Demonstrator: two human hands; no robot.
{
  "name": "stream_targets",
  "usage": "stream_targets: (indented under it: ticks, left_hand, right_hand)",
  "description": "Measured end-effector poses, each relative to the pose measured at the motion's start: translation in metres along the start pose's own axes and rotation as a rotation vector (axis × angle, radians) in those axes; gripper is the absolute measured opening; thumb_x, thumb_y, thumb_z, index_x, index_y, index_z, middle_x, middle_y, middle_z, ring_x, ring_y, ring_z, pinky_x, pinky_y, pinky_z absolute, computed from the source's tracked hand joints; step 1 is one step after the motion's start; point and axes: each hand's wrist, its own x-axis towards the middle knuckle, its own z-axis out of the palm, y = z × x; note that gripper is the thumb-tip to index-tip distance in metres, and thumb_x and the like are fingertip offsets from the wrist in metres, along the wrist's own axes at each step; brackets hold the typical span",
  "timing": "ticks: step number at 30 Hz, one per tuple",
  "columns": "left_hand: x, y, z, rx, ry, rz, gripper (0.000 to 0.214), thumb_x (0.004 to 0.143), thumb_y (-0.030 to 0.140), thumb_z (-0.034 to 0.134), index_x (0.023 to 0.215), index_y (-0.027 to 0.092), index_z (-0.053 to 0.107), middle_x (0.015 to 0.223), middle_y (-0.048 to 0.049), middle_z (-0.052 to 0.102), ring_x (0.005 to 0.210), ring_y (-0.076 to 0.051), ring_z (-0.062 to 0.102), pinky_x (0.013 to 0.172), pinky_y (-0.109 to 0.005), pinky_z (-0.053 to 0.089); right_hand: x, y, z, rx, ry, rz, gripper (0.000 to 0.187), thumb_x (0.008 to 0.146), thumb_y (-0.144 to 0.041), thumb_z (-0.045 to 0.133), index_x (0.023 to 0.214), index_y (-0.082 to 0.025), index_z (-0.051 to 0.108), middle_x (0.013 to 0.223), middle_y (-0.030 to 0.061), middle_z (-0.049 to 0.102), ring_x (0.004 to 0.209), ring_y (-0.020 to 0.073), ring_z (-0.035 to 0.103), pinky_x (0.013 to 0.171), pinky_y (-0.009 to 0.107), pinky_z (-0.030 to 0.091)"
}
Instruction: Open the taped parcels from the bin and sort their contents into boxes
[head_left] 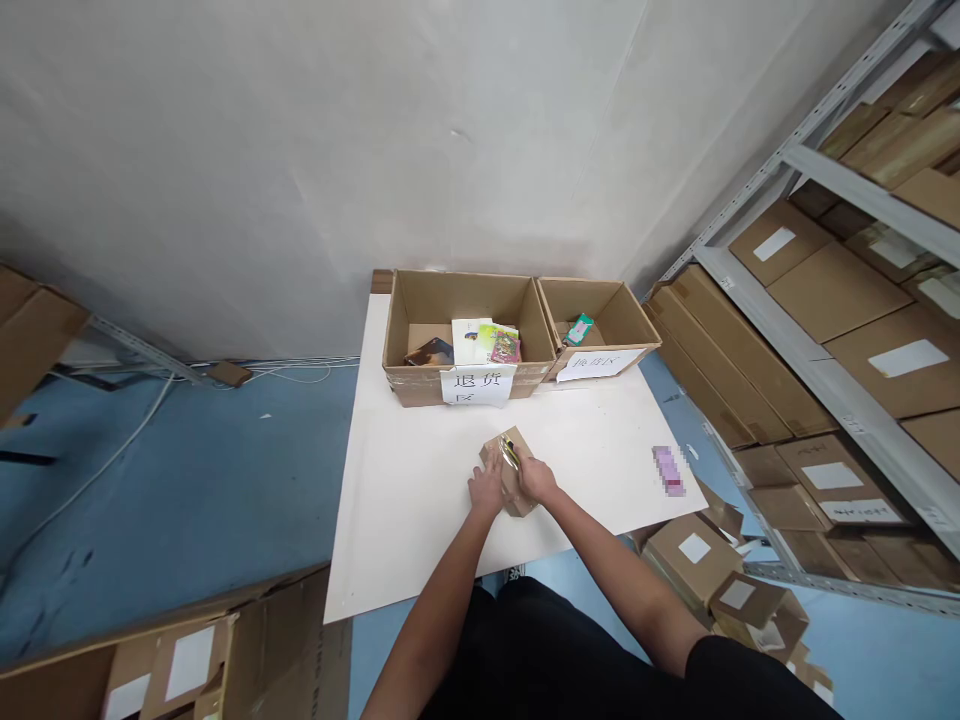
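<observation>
A small brown cardboard box (517, 498) lies at an angle on the white table (420, 490), in front of my body. My left hand (487, 486) is on its left side, fingers against the cardboard. From the right, my right hand (535, 478) reaches over the box with its fingers curled. At those fingertips, over the box top, is a slim yellow-and-dark object (509, 451) with a shiny streak; its kind is too small to make out. The fingers partly cover it.
Behind the small box stand a larger open carton (420, 385) with booklets and a smaller open carton (600, 300) holding a teal packet (579, 329), both labelled. A blurred pink item (669, 471) lies at right. Shelves of boxes (840, 290) and floor cartons (690, 555) flank the table.
</observation>
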Motion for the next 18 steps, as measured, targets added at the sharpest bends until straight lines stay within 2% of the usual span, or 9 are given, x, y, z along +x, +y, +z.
stream_targets:
  ticks: [4,7,10,14,18]
  left_hand:
    - [-0.001,-0.001,-0.002,0.002,0.004,0.004,0.115,0.077,0.06,0.078,0.169,0.037,0.013,0.18,-0.0012,-0.004,0.131,-0.038,0.048,0.095,-0.045,0.05]
    - [-0.001,-0.001,-0.004,0.01,0.015,0.01,0.114,0.077,0.06,0.078,0.169,0.037,0.014,0.18,-0.0013,-0.003,0.131,-0.039,0.048,0.095,-0.045,0.05]
    - [0.0,-0.001,-0.005,0.014,0.018,0.016,0.116,0.076,0.061,0.079,0.169,0.038,0.013,0.18,-0.0014,-0.002,0.131,-0.04,0.048,0.096,-0.046,0.05]
    - [0.001,0.003,-0.008,0.04,0.009,0.003,0.117,0.075,0.062,0.079,0.169,0.037,0.014,0.18,-0.0024,-0.001,0.132,-0.041,0.047,0.096,-0.046,0.051]
    - [0.003,0.006,-0.008,0.049,-0.011,-0.013,0.116,0.076,0.064,0.077,0.169,0.039,0.012,0.18,-0.003,0.0,0.132,-0.04,0.048,0.096,-0.046,0.052]
  right_hand:
    - [-0.009,0.008,-0.001,-0.024,-0.025,-0.024,0.072,0.1,-0.028,0.055,0.167,-0.027,0.027,0.127,0.0138,0.073,0.113,0.0313,0.07,0.084,0.034,0.048]
    - [-0.026,0.019,-0.002,-0.046,-0.053,-0.046,0.074,0.096,-0.031,0.061,0.164,-0.028,0.031,0.122,0.0145,0.074,0.108,0.0328,0.071,0.081,0.035,0.048]
    - [-0.051,0.032,0.0,-0.063,-0.079,-0.036,0.069,0.095,-0.024,0.059,0.16,-0.028,0.038,0.119,0.0152,0.074,0.106,0.0328,0.072,0.077,0.034,0.048]
    - [-0.085,0.05,0.01,-0.102,-0.13,-0.008,0.071,0.088,-0.012,0.057,0.156,-0.028,0.045,0.115,0.0149,0.074,0.103,0.0318,0.073,0.075,0.033,0.047]
    - [-0.112,0.076,0.015,-0.098,-0.172,0.001,0.066,0.086,-0.011,0.057,0.151,-0.027,0.053,0.112,0.0159,0.074,0.1,0.0331,0.072,0.072,0.033,0.046]
